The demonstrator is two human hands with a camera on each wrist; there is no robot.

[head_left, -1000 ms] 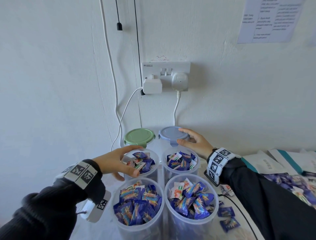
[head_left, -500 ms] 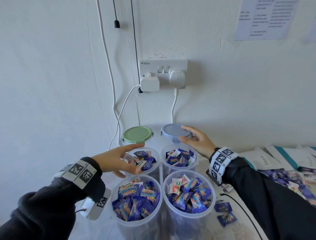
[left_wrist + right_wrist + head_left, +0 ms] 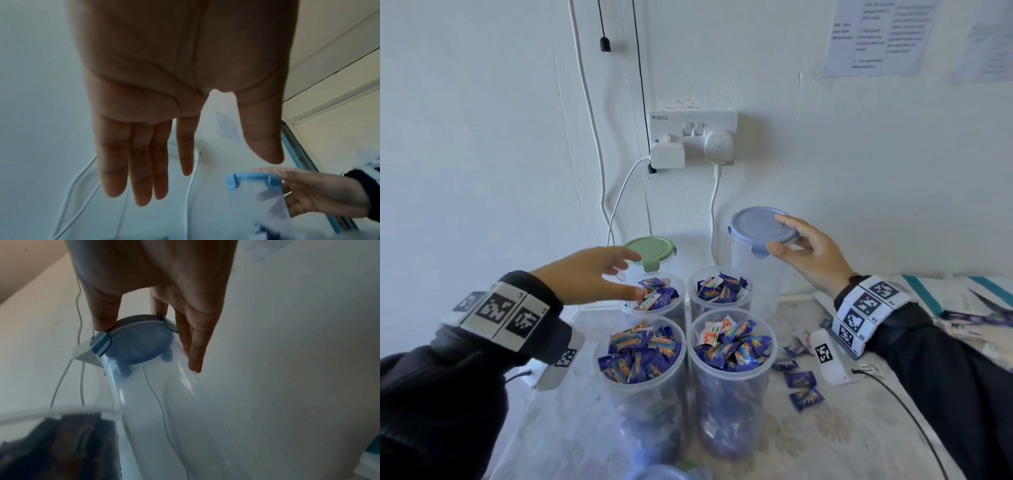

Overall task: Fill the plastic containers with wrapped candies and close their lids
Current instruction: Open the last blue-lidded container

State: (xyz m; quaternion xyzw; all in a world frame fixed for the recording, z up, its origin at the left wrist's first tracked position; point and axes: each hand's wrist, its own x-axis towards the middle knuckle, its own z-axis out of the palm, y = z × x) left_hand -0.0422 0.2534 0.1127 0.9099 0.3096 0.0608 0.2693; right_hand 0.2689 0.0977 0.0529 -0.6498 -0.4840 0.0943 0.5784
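- Floral-patterned worktop (image 3: pixel 808 442) against a white wall carries four open plastic containers (image 3: pixel 643 373) filled with wrapped candies (image 3: pixel 732 346).
- Left hand (image 3: pixel 589 274), fingers spread and empty, hovers over the rear-left one.
- Right hand (image 3: pixel 811 255) grips the blue lid (image 3: pixel 758 228) of an empty container (image 3: pixel 753 277), raised.
- Green-lidded container (image 3: pixel 650 251) stands by the wall.
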